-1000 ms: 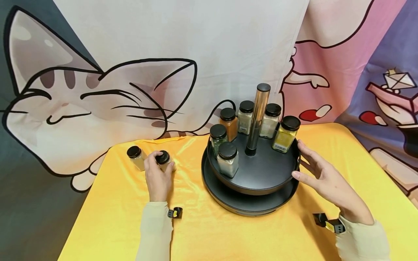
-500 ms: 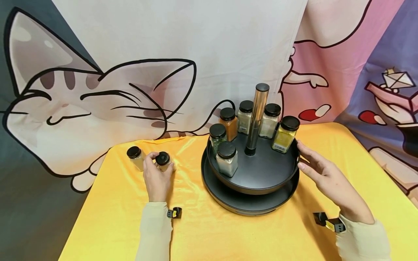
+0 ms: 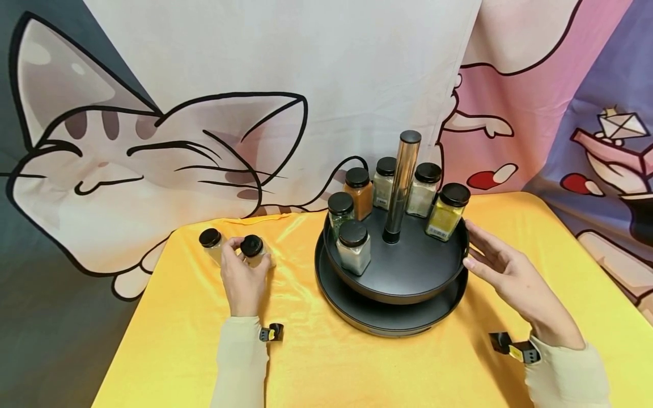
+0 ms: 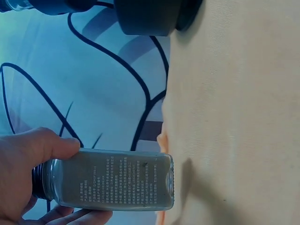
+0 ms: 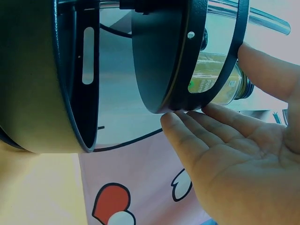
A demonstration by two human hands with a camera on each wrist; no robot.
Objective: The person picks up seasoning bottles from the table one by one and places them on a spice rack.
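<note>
My left hand grips a square glass spice jar with a black lid, thumb on one side and fingers on the other. Pale contents and printed text show through its side in the left wrist view. Whether its base touches the cloth I cannot tell. Just left of it stands another black-lidded jar. My right hand rests its fairly straight fingers and thumb against the right rim of the black two-tier turntable rack. From the right wrist view, the fingertips touch the upper tray near its slotted side.
Several jars stand on the upper tray around a shiny central post, among them an orange one, a yellow one and a white one. The lower tray sits on the yellow cloth. A cartoon curtain hangs behind.
My left hand and its jar have shifted very slightly left. My right thumb has moved up and in against the tray rim. The turntable looks almost unmoved.
</note>
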